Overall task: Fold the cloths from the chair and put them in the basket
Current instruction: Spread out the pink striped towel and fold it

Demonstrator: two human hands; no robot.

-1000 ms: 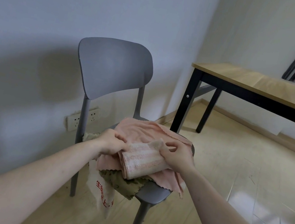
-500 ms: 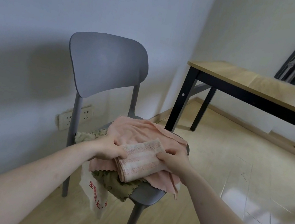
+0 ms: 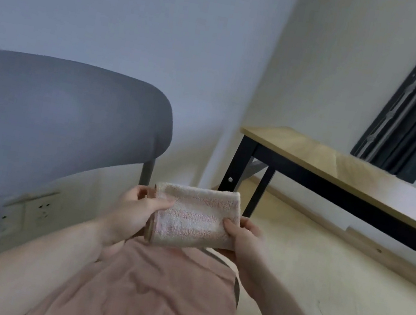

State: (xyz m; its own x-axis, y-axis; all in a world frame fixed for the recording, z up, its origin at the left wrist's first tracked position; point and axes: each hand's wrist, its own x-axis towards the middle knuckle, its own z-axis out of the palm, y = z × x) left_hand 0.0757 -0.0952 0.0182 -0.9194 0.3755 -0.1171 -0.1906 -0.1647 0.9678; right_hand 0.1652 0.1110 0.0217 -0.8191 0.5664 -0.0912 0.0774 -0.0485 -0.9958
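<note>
The folded towel (image 3: 194, 219) is held up above the chair (image 3: 64, 115), over the pink cloth (image 3: 149, 291) lying on the seat. The left hand (image 3: 133, 213) has its grip around the near-left end, the right hand (image 3: 242, 237) around the right end. Folding looks done; next it needs carrying to the basket, which is out of view. No writing is readable.

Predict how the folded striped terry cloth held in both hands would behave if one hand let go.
The folded pink-and-cream striped terry cloth would probably sag and unfold: it is soft and layered, and only the left hand and right hand pinch its ends. It looks light. Its fuzzy pile should resist slipping.
</note>
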